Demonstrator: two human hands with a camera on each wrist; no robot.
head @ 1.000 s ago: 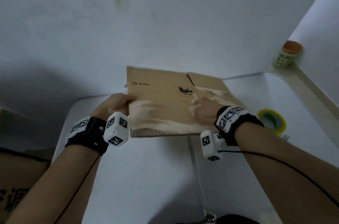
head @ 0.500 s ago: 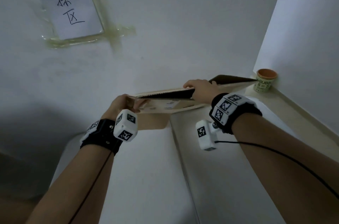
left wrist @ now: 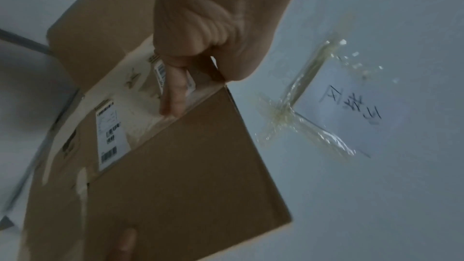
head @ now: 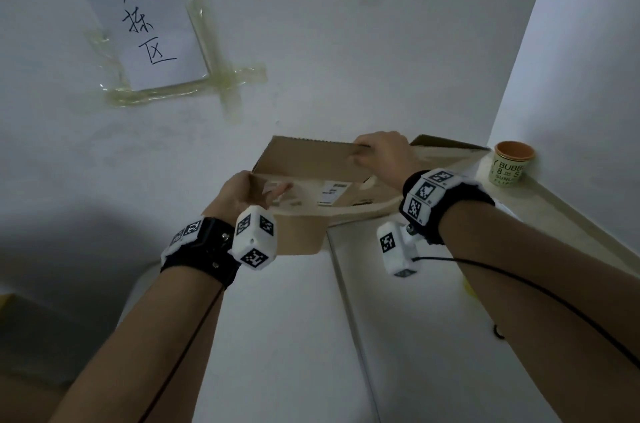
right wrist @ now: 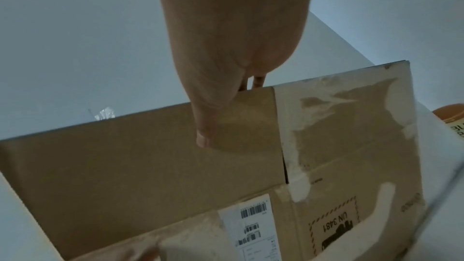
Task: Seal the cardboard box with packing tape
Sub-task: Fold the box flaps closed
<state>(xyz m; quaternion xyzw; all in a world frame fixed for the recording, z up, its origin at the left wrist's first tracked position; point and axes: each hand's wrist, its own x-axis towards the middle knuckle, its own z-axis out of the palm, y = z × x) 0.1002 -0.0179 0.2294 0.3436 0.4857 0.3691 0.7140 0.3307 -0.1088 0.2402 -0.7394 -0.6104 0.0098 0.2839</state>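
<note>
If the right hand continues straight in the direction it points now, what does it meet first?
Probably the white wall behind the cardboard box. The right hand grips the box's raised flap and points away from the person; depth is unclear, so this is a guess.

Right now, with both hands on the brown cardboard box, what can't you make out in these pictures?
- Yellow packing tape roll: head view, only a sliver shows past the right forearm.
- Right hand fingers: hidden behind the brown cardboard box flap.
- White shipping label: left wrist view, print blurred and too small.
- Orange-rimmed paper cup: its lettering is cut off by the cup's curve.
- Left hand: partly covered by the wrist camera.
</note>
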